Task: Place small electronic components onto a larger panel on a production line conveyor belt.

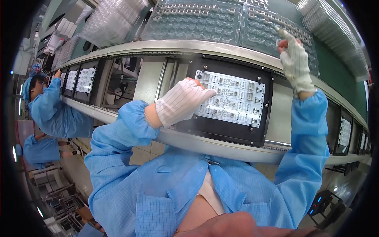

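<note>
A white circuit board panel point(231, 97), with rows of small components, lies in a black fixture point(183, 125) on the conveyor in front of me. My left hand point(183, 100), in a striped white glove with bare fingertips, is over the board's left edge. Its fingers are curled together, and whatever they hold is hidden. My right hand point(295, 65), gloved the same way, reaches over a clear plastic component tray point(260, 39) at the far right. Its index finger stretches toward the tray's rows, apart from the other fingertips. I see nothing in it.
Another clear tray point(193, 23) holds small parts beyond the conveyor's metal rail point(158, 44). Stacked clear trays point(114, 21) stand at the far left, another stack point(335, 35) at the far right. More boards point(85, 80) sit along the line, where a co-worker point(55, 104) in blue works.
</note>
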Demonstrator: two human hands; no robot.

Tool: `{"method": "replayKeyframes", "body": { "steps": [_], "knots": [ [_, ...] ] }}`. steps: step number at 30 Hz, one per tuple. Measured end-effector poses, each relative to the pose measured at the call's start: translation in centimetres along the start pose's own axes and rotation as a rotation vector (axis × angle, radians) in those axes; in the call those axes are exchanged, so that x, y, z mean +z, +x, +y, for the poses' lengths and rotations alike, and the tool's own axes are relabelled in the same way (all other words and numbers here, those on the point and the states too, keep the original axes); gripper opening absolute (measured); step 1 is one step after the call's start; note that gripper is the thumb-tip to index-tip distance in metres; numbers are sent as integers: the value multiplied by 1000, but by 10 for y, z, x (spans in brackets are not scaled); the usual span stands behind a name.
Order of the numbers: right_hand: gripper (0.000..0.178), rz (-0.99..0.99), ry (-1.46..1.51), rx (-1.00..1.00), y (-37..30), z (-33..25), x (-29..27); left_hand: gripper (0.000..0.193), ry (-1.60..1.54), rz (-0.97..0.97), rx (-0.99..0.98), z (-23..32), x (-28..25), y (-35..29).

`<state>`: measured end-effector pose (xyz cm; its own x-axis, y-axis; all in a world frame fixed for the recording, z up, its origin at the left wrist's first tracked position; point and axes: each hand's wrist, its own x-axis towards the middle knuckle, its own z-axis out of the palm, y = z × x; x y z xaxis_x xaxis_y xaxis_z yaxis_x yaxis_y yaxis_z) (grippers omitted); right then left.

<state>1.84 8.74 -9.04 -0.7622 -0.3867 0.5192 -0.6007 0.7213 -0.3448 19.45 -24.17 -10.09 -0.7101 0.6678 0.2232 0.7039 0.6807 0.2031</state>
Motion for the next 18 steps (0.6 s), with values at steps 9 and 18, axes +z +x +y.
{"method": "replayKeyframes", "body": {
  "steps": [9,18],
  "knots": [
    [58,-96,216,110,-76,-46,-21,33,-90,-27,-38,-4,0,11],
    [58,-120,248,91,-95,-74,-21,39,-99,-8,-22,-10,2,19]
  ]
}}
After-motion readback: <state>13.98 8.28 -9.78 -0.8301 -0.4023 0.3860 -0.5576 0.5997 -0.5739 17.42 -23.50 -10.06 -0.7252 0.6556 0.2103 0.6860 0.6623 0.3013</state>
